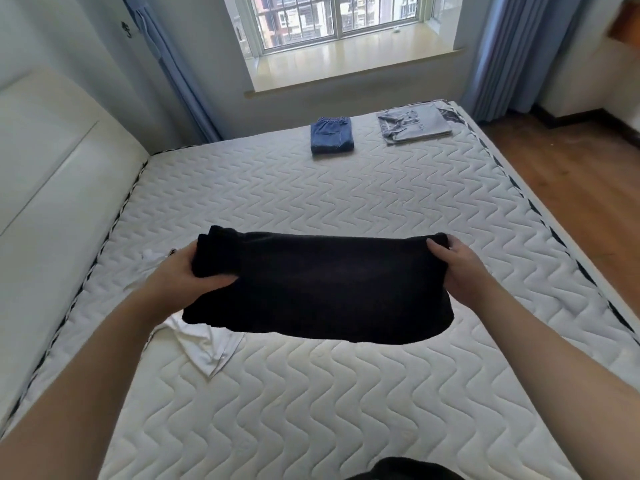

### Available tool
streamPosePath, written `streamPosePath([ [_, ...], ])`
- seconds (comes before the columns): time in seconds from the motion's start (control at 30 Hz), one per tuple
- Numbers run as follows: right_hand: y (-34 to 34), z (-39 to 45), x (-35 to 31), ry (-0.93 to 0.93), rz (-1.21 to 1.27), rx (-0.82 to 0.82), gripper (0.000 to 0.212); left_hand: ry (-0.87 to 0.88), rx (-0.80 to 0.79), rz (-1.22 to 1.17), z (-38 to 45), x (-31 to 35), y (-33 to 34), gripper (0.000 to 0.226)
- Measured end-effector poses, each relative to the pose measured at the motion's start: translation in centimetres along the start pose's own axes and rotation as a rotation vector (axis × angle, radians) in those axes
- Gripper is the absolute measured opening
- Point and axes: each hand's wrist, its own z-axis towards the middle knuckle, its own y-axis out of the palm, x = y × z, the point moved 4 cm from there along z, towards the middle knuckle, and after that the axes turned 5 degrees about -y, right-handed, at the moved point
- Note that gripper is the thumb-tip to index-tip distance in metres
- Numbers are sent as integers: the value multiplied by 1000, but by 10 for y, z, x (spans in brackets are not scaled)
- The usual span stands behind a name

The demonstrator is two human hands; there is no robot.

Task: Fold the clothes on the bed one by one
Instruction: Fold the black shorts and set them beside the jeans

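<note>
A person's left hand and right hand hold a black garment in the air above a bare quilted mattress, each hand clamped on one end of the cloth, well apart from one another, the fingers curled round the fabric with the thumbs on the near side. The garment hangs between them as a thick, compact band, bunched at the left end, and appears already folded at least once; it touches nothing but the hands. Beneath the left forearm a white garment lies crumpled and unfolded near the mattress's left edge, partly hidden by the arm and the black cloth. At the far side of the bed, below the window, folded blue jeans sit in a neat square, with a folded grey garment just to their right near the corner, the two apart. By that count the job looks past its midpoint: two pieces finished, one in hand close to done and still to be set down, and the white one not yet started. A dark shape at the bottom edge cannot be identified. No basket, box or other container is visible; the clothes rest directly on the mattress.
</note>
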Motion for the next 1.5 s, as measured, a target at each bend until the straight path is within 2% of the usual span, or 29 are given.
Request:
streamPosePath([
  [0.13, -18, -3, -9, -36, -11, -52, 58, -84, -90, -29, 10, -40, 33, 55],
  [0.27, -37, -16, -11, -53, -299, -73, 63, -178, -135, -50, 14, -77, 67, 39],
  [0.37, -53, -26, -5, -3, -414, -89, 25, -233, -201, -82, 8, -98, 92, 45],
  [0.4, -57, -31, -4, 16, -436, -89, 20, -246, -209, -100, 6, -107, 100, 52],
  [0.43, -62, -35, 0, 31, -462, -82, 21, -262, -210, -102, 5, -117, 108, 58],
  [0.53, -71, -47, 13, 59, -491, -22, 21, -318, -213, -138, -4, -146, 134, 34],
  [0.63, -74, -54, 32, 85, -552, -6, 21, -349, -201, -188, -11, -174, 153, 34],
  [0.7, -73, -56, 47, 97, -654, -35, 22, -368, -192, -189, -18, -196, 161, 37],
  [0.83, -70, -60, 81, 116, -887, -126, 23, -453, -176, -149, -37, -239, 177, 28],
  [0.93, -61, -64, 104, 138, -973, -194, 28, -506, -172, -130, -56, -270, 189, 26],
  [1.03, -43, -65, 123, 162, -1055, -284, 27, -561, -170, -71, -76, -305, 192, 26],
  [1.13, -17, -60, 138, 175, -1138, -345, 26, -586, -167, -96, -90, -339, 190, 37],
  [1.23, 11, -54, 152, 216, -1087, -336, 26, -627, -163, -138, -100, -364, 183, 25],
  [1.5, 108, -17, 204, 263, -1300, -379, 11, -748, -139, -231, -102, -443, 140, 47],
])
